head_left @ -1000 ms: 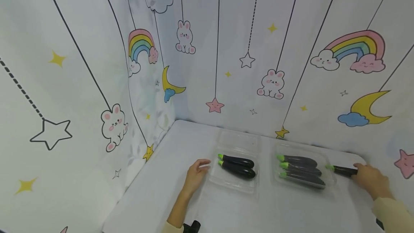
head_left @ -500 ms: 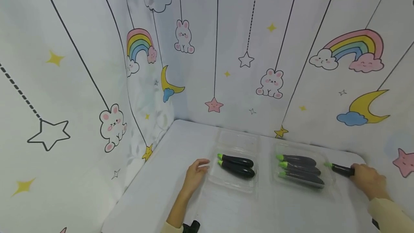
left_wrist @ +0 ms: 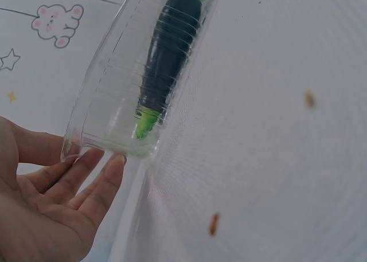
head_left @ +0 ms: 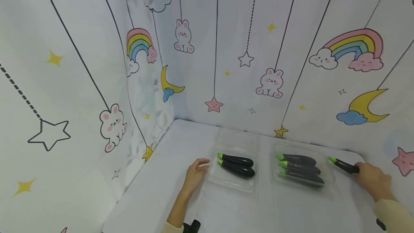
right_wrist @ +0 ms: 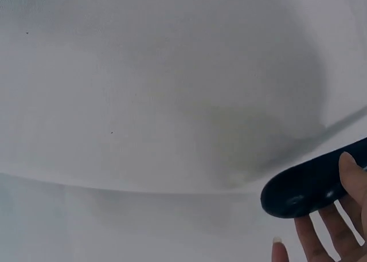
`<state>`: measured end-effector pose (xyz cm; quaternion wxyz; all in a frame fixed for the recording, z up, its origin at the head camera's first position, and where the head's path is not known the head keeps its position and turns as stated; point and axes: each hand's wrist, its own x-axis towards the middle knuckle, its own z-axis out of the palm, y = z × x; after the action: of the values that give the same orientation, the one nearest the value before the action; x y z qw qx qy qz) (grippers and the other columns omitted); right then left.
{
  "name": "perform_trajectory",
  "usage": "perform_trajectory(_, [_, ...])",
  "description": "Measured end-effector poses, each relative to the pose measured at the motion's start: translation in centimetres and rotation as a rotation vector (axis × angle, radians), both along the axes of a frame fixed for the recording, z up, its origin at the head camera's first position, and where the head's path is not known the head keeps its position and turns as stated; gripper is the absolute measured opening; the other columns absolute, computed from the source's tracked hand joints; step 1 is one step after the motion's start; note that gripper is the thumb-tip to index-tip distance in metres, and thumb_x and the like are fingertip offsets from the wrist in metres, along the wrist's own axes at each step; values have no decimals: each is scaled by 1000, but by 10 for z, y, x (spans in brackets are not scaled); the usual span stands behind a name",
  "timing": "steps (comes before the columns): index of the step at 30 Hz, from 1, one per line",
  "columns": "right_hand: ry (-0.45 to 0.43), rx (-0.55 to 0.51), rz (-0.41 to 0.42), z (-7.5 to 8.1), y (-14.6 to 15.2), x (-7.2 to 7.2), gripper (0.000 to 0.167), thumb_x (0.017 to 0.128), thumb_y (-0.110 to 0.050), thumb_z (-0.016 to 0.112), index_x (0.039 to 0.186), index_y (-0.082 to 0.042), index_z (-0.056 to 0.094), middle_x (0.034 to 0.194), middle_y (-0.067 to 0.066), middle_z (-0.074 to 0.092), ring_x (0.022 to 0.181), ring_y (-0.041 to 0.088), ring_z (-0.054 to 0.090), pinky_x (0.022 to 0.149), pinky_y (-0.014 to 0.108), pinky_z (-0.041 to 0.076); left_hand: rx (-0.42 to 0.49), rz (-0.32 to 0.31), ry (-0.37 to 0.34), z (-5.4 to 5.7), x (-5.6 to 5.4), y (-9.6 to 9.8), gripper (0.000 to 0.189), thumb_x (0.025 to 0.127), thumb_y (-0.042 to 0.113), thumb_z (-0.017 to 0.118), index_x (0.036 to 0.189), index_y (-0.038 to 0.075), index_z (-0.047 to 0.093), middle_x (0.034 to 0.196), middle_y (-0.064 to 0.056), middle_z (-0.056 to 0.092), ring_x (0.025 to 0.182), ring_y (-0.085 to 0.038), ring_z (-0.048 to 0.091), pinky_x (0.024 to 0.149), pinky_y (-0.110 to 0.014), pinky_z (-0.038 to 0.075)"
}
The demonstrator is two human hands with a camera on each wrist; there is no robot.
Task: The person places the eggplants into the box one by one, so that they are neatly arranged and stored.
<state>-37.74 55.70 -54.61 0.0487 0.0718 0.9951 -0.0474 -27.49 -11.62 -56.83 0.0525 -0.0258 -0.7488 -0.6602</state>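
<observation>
My right hand [head_left: 373,179] grips a dark eggplant [head_left: 344,166] by its thick end, its green stem pointing left at the right-hand clear box. In the right wrist view, the thumb lies over the eggplant [right_wrist: 309,187] and fingers support it below. My left hand [head_left: 194,176] holds the near-left rim of an open clear plastic box [head_left: 215,181] between thumb and fingers, as the left wrist view shows. Two eggplants [head_left: 237,169] lie side by side in that box, stems toward the left. One eggplant [left_wrist: 170,50] shows through the wall in the left wrist view.
A second clear plastic box [head_left: 330,186] with three eggplants [head_left: 300,169] stands right of the first. They look dulled, as if behind plastic. The white table [head_left: 239,213] meets a printed cloth backdrop [head_left: 200,74] at its back and left.
My right hand shifts slightly left, then back right. The eggplant's stem end now points higher and stands farther from the right-hand box. My left hand stays at the first box's rim.
</observation>
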Motion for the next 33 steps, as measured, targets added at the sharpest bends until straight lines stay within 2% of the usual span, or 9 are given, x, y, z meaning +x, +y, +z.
perform_trajectory(7, [83, 54, -45, 14, -8, 6, 52, 91, -19, 76, 120, 17, 52, 103, 39, 61, 86, 54, 62, 76, 68, 48, -2, 4, 7, -16, -8, -4, 35, 103, 5, 58, 138, -1, 59, 140, -19, 62, 127, -39, 63, 106, -52, 53])
perform_trajectory(12, [100, 89, -60, 19, -10, 10, 54, 93, -21, 74, 124, 16, 50, 112, 41, 58, 93, 57, 61, 80, 69, 49, 3, -10, 5, -19, -9, -5, 35, 103, 7, 59, 137, 0, 60, 140, -17, 63, 126, -37, 64, 105, -49, 54])
perform_trajectory(20, [256, 24, 16, 30, -22, 18, 55, 94, -21, 71, 128, 15, 47, 114, 42, 52, 99, 62, 54, 76, 72, 47, -15, -8, 4, -17, -7, -6, 34, 103, 5, 58, 136, 0, 61, 140, -18, 63, 126, -37, 64, 105, -48, 54])
perform_trajectory(29, [309, 25, 28, 41, -38, 27, 54, 93, -19, 73, 126, 16, 48, 116, 43, 50, 100, 62, 52, 74, 72, 47, 4, -7, 15, -18, -8, -5, 34, 103, 2, 57, 137, -3, 59, 141, -23, 61, 127, -43, 62, 105, -52, 54])
perform_trajectory(31, [316, 24, 22, 42, -40, 28, 55, 93, -19, 73, 127, 16, 48, 116, 44, 50, 100, 62, 51, 75, 72, 48, 11, -12, 11, -14, -7, -4, 35, 103, 0, 55, 137, -6, 57, 141, -26, 59, 128, -46, 60, 105, -54, 53])
perform_trajectory(33, [316, 19, 20, 43, -41, 29, 56, 93, -20, 74, 128, 16, 47, 117, 44, 49, 100, 62, 51, 76, 72, 48, 10, -19, 11, -4, -2, -3, 35, 102, -3, 53, 137, -9, 56, 141, -30, 57, 128, -49, 58, 105, -55, 53])
